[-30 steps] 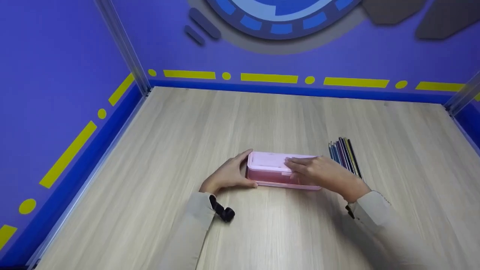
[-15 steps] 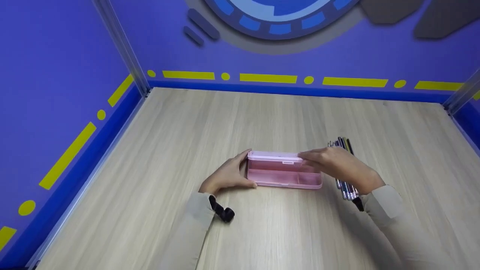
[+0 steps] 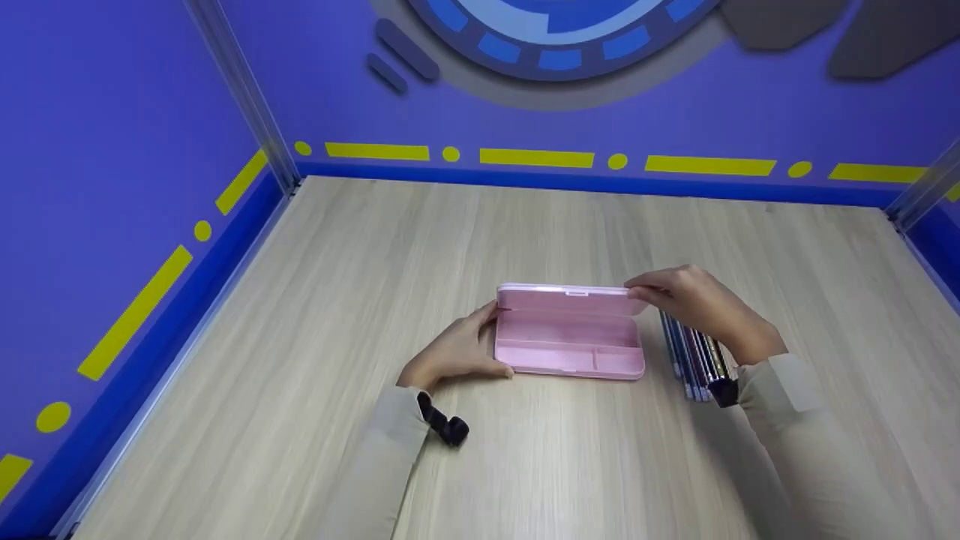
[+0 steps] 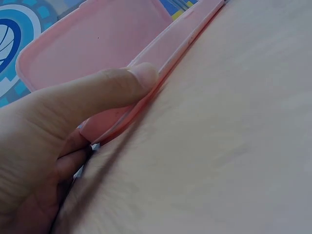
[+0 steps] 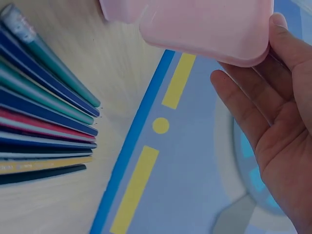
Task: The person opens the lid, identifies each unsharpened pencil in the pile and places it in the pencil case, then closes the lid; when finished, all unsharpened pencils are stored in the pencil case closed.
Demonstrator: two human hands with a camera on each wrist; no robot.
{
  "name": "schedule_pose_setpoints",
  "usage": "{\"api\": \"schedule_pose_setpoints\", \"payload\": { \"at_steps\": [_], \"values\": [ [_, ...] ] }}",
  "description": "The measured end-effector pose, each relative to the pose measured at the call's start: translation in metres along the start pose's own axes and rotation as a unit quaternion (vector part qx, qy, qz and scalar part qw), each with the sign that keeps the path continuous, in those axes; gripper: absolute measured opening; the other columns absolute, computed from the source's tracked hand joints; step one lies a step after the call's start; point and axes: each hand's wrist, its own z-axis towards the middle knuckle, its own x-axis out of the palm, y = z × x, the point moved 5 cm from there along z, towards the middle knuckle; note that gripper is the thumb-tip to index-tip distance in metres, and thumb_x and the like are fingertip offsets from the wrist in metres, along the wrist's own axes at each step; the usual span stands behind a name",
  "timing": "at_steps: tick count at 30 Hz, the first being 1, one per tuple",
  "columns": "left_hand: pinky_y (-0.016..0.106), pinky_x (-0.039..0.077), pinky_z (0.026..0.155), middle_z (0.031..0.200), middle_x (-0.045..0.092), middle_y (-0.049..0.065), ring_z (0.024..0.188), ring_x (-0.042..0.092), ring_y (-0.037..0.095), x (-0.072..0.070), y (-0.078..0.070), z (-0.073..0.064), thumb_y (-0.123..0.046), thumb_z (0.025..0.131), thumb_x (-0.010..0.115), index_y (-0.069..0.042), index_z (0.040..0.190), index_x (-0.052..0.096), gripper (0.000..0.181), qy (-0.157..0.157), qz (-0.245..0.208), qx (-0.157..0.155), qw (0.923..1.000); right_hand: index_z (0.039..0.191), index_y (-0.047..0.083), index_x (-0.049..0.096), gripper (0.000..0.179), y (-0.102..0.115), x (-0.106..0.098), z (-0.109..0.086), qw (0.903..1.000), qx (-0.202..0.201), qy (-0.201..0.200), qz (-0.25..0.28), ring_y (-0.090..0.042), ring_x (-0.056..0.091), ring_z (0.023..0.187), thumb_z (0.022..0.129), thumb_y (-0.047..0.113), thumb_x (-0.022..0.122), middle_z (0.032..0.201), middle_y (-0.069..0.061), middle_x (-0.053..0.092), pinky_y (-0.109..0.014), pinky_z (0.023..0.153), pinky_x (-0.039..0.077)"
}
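Note:
A pink plastic pencil case (image 3: 544,358) lies on the table with its hinged lid (image 3: 566,302) raised, showing an inside split by low dividers. My left hand (image 3: 454,350) grips the case's left end, the thumb on the near edge, as the left wrist view confirms with the thumb (image 4: 144,75) on the rim. With thumb and fingers, my right hand (image 3: 705,307) pinches the lid's right corner; in the right wrist view the thumb and fingers sit on either side of that corner (image 5: 243,48). No pencils show inside the case.
Several pencils (image 3: 686,360) lie side by side just right of the case, partly under my right hand and wrist. Behind the wooden tabletop (image 3: 420,247) stands a blue wall (image 3: 337,90) with yellow marks; another blue wall runs along the left.
The lid has swung up and back from nearly closed, uncovering the inside. My right hand has moved right and away with it, from the lid's front to its right corner. My left hand stays put.

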Motion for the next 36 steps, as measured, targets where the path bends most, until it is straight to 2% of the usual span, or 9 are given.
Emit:
{"api": "schedule_pose_setpoints", "payload": {
  "at_steps": [6,10,15,20,23,26,30,32,36],
  "values": [
    [0.034,0.026,0.118,0.152,0.040,-0.004,0.140,0.034,0.012,0.000,0.000,0.001,-0.037,0.058,0.091,-0.018,0.154,0.023,0.119,0.002,0.001,-0.001,1.0000,0.102,0.001,0.074,0.019,-0.013,-0.003,0.002,0.9989,0.031,-0.024,0.027,-0.027,0.071,0.088,0.092,0.013,0.064,0.096,-0.014,0.074,-0.043,0.076,0.058],
    [0.034,0.027,0.117,0.151,0.041,-0.004,0.139,0.035,0.012,0.000,0.001,0.001,-0.037,0.058,0.091,-0.019,0.153,0.024,0.118,0.001,0.006,0.003,1.0000,0.102,0.001,0.073,0.022,-0.020,-0.005,0.001,0.9952,0.078,-0.043,0.041,-0.026,0.070,0.086,0.094,0.018,0.062,0.096,-0.014,0.074,-0.044,0.076,0.058],
    [0.034,0.027,0.117,0.149,0.044,-0.005,0.138,0.037,0.012,0.000,0.002,0.002,-0.035,0.057,0.092,-0.020,0.153,0.025,0.118,0.000,0.002,0.005,1.0000,0.102,0.001,0.073,0.027,-0.024,-0.003,0.000,0.9841,0.147,-0.069,0.072,-0.024,0.068,0.081,0.093,0.024,0.063,0.095,-0.015,0.073,-0.025,0.070,0.058],
    [0.036,0.027,0.117,0.148,0.046,-0.006,0.138,0.038,0.012,0.000,0.003,0.001,-0.035,0.057,0.092,-0.020,0.153,0.026,0.117,0.000,-0.004,0.003,1.0000,0.105,-0.002,0.073,0.040,-0.027,0.001,-0.001,0.9672,0.199,-0.101,0.120,-0.025,0.070,0.084,0.094,0.034,0.061,0.098,-0.020,0.073,-0.007,0.066,0.050],
    [0.036,0.027,0.118,0.147,0.047,-0.005,0.138,0.037,0.013,0.000,0.002,0.001,-0.035,0.058,0.092,-0.018,0.152,0.027,0.116,0.000,-0.002,0.007,1.0000,0.111,-0.005,0.070,0.053,-0.030,0.006,-0.003,0.9497,0.231,-0.109,0.181,-0.030,0.070,0.094,0.097,0.043,0.052,0.108,-0.022,0.070,-0.007,0.071,0.051],
    [0.035,0.026,0.118,0.146,0.048,-0.005,0.138,0.037,0.014,0.000,0.002,0.000,-0.035,0.057,0.092,-0.017,0.152,0.027,0.116,0.000,0.003,0.009,1.0000,0.124,-0.006,0.061,0.066,-0.032,0.013,-0.005,0.9311,0.251,-0.095,0.247,-0.032,0.062,0.113,0.101,0.050,0.036,0.126,-0.022,0.062,-0.015,0.085,0.051],
    [0.035,0.026,0.118,0.147,0.046,-0.006,0.140,0.036,0.014,-0.001,0.001,0.000,-0.036,0.057,0.092,-0.016,0.153,0.025,0.118,-0.001,0.008,0.004,1.0000,0.140,-0.004,0.044,0.078,-0.033,0.020,-0.007,0.9115,0.250,-0.063,0.320,-0.033,0.045,0.133,0.101,0.056,0.015,0.146,-0.019,0.045,-0.029,0.106,0.039],
    [0.036,0.025,0.118,0.148,0.045,-0.006,0.140,0.034,0.014,-0.001,0.001,0.000,-0.036,0.057,0.092,-0.015,0.153,0.024,0.119,-0.002,0.010,0.002,0.9999,0.145,-0.003,0.036,0.082,-0.035,0.024,-0.007,0.8953,0.246,-0.051,0.368,-0.032,0.035,0.140,0.099,0.060,0.010,0.152,-0.018,0.036,-0.034,0.114,0.030],
    [0.035,0.026,0.118,0.149,0.044,-0.005,0.140,0.033,0.013,-0.001,0.001,0.000,-0.036,0.057,0.092,-0.016,0.154,0.023,0.120,-0.002,0.010,0.003,0.9999,0.150,-0.002,0.026,0.086,-0.041,0.031,-0.008,0.8540,0.239,-0.037,0.461,-0.029,0.022,0.146,0.096,0.064,0.007,0.157,-0.016,0.024,-0.038,0.119,0.019]
  ]
}}
